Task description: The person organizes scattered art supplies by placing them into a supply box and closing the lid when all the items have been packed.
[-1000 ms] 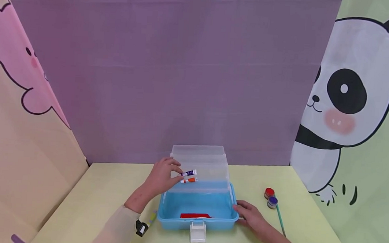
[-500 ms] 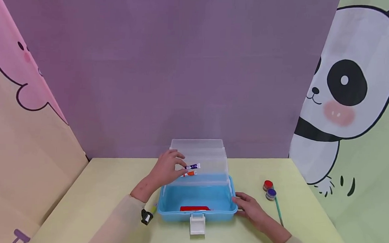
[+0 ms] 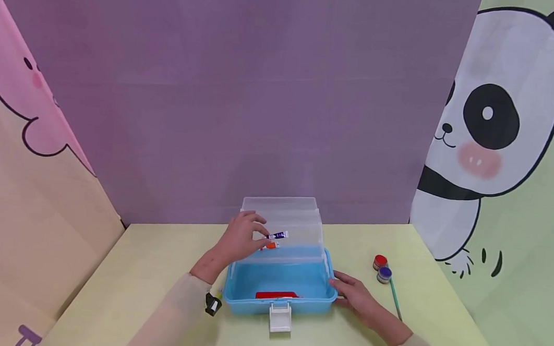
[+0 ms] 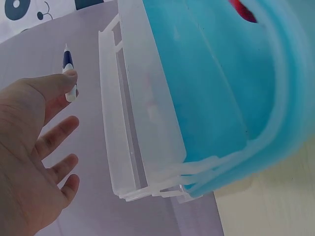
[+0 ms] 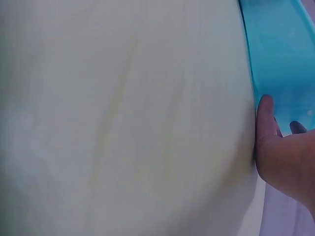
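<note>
My left hand point(image 3: 242, 237) pinches a small purple-blue paint tube point(image 3: 278, 236) between thumb and fingertips, in front of the raised translucent lid point(image 3: 282, 210). The left wrist view also shows this paint tube point(image 4: 68, 61), with the other fingers spread loosely. An orange paint tube point(image 3: 271, 245) shows just below it; whether the hand also holds it I cannot tell. On the table stands a blue plastic storage box point(image 3: 237, 308), lid up, with a red object point(image 3: 277, 295) inside. My right hand point(image 3: 356, 300) grips the box's right side at the rim, its fingers partly hidden.
Right of the box, a red-lidded jar point(image 3: 380, 261) and a purple-lidded jar point(image 3: 384, 275) stand beside a thin green stick point(image 3: 395, 299). A white latch point(image 3: 280, 318) hangs from the box front. A purple cloth wall point(image 3: 281, 100) rises behind the table.
My left hand has moved slightly right with the purple-blue tube, across the front of the lid. The right hand keeps its hold on the box. The head view has shifted a little.
</note>
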`<state>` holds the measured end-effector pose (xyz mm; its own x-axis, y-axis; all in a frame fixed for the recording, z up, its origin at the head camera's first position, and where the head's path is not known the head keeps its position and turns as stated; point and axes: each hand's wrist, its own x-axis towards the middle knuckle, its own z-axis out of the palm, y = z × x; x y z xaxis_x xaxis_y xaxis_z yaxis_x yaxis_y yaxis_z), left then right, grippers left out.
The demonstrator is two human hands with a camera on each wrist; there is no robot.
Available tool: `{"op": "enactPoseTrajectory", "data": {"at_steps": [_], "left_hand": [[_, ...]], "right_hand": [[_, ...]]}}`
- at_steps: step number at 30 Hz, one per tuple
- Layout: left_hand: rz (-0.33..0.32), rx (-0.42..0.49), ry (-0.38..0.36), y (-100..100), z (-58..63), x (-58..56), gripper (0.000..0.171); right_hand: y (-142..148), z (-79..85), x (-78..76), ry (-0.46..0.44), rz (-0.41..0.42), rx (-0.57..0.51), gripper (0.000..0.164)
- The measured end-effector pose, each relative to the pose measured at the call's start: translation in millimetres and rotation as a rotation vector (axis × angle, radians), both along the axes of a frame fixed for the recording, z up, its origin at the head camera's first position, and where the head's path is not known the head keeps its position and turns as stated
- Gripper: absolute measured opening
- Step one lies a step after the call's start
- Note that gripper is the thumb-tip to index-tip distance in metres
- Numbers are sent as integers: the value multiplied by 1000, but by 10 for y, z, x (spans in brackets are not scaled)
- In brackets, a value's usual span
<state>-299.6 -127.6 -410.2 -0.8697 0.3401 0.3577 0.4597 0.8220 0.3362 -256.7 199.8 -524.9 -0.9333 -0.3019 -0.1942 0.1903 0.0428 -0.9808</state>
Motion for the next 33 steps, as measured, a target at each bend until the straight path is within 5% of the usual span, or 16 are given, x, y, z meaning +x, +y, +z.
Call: {"op": "enactPoseTrajectory", "data": {"at_steps": [33], "left_hand": [[-37,-6,-27,262,-55,-200,18]], "right_hand": [[14,35,-27,-26,-9,49,71]]}}
